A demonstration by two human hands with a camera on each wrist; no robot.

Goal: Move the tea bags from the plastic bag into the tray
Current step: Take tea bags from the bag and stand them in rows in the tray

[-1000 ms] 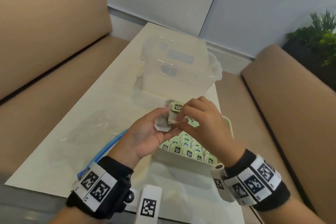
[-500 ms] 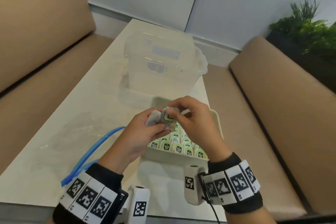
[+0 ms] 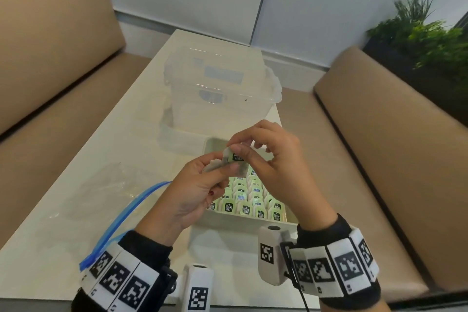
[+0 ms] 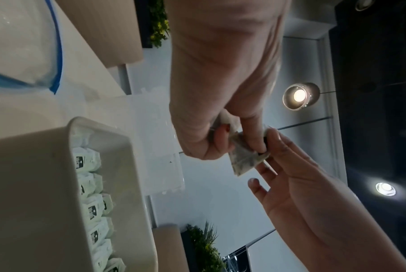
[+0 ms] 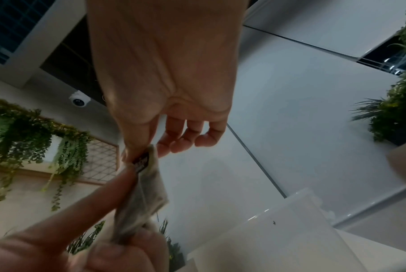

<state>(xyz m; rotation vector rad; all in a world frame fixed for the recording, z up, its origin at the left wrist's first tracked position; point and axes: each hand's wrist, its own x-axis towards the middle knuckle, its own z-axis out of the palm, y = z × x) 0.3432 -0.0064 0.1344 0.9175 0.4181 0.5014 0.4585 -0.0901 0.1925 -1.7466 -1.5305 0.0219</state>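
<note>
Hands meet above the tray (image 3: 249, 223): left hand (image 3: 192, 195) clutches a tea bag (image 3: 234, 163), perhaps two, fingers curled; right hand (image 3: 276, 164) pinches its tag. Plastic bag (image 3: 106, 190) lies flat on the counter (image 3: 50, 248).

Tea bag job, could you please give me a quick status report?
Left hand and right hand both pinching one tea bag above the tray. Tray front rows filled. Plastic bag flat at left. Nothing in the way.

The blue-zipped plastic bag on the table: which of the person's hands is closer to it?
Left. The left hand is held just right of the plastic bag, not touching it. The right hand is farther right, above the tray; both hands pinch one tea bag.
</note>
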